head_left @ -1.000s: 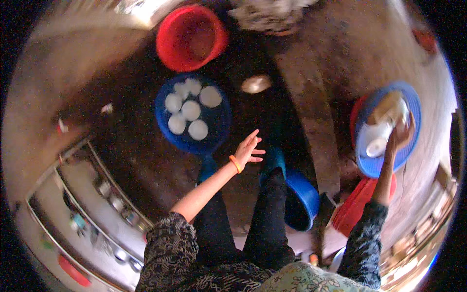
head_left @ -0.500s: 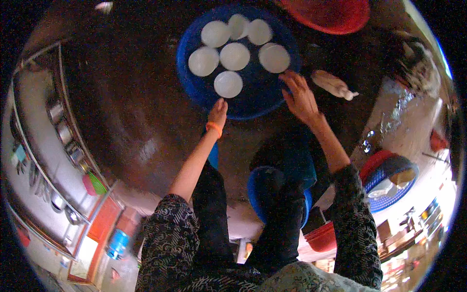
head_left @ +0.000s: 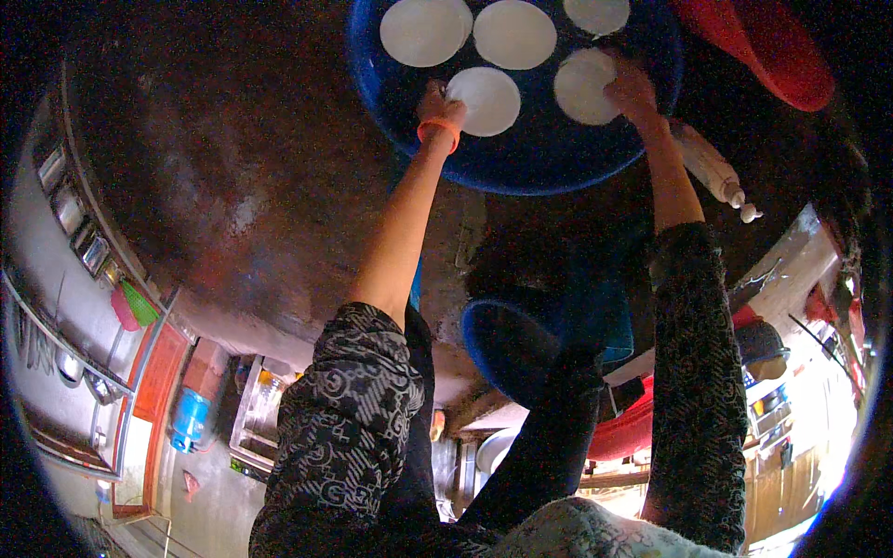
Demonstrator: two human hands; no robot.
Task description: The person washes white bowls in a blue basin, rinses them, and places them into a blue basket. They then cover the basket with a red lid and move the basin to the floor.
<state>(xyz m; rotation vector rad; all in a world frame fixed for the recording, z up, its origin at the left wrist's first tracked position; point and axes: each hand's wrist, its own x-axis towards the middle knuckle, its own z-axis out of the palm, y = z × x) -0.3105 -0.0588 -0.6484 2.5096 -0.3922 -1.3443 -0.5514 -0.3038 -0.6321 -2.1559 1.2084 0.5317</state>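
Several white round bowls sit spread inside a wide blue tub (head_left: 549, 181) in front of me. My left hand (head_left: 441, 102), with an orange band at the wrist, is closed on the left edge of the nearest white bowl (head_left: 486, 101). On the tub's right side, my right hand (head_left: 634, 91) grips the right edge of another white bowl (head_left: 583, 86). Its fingertips are partly hidden by the hand itself. Beyond these two stand more bowls, among them a white bowl (head_left: 514, 34) in the middle and a white bowl (head_left: 420, 33) at the left.
A pale bottle (head_left: 709, 167) with a white nozzle lies right of the tub on the dark floor (head_left: 186, 139). At the far right is a red basin (head_left: 767, 51). A second blue tub (head_left: 502, 358) stands by my legs. Metal pots line a shelf (head_left: 79, 223) at left.
Both hands have reached forward into the tub; each has taken hold of a white bowl. The view has shifted, so the tub appears larger and higher up.
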